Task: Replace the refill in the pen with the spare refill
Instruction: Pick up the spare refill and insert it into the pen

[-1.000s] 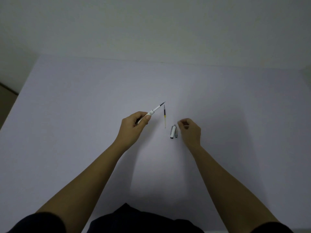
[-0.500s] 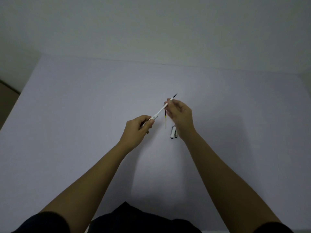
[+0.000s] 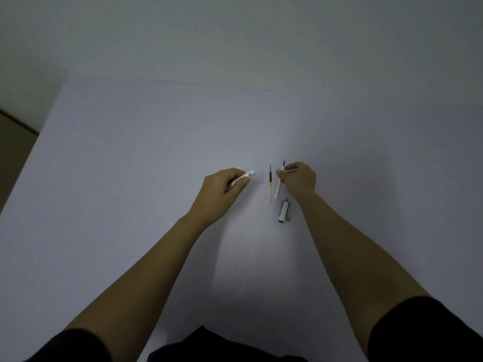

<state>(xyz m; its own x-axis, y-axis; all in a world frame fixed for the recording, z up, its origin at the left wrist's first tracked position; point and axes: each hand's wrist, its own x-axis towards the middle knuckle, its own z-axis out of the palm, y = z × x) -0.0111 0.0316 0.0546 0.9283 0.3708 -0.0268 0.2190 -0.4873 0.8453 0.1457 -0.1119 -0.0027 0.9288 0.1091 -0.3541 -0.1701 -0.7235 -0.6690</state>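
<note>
Refill [image 3: 279, 181] pulled from barrel [image 3: 245, 176], tip pointing away

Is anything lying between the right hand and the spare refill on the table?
Nothing visible lies between them. The spare refill lies bare on the table, just left of the right hand. That hand, though, is shut on the old refill, so it isn't free. The cap lies nearer the person, out of the path.

Head view, steeply down over table [image 3: 130, 178]
</note>
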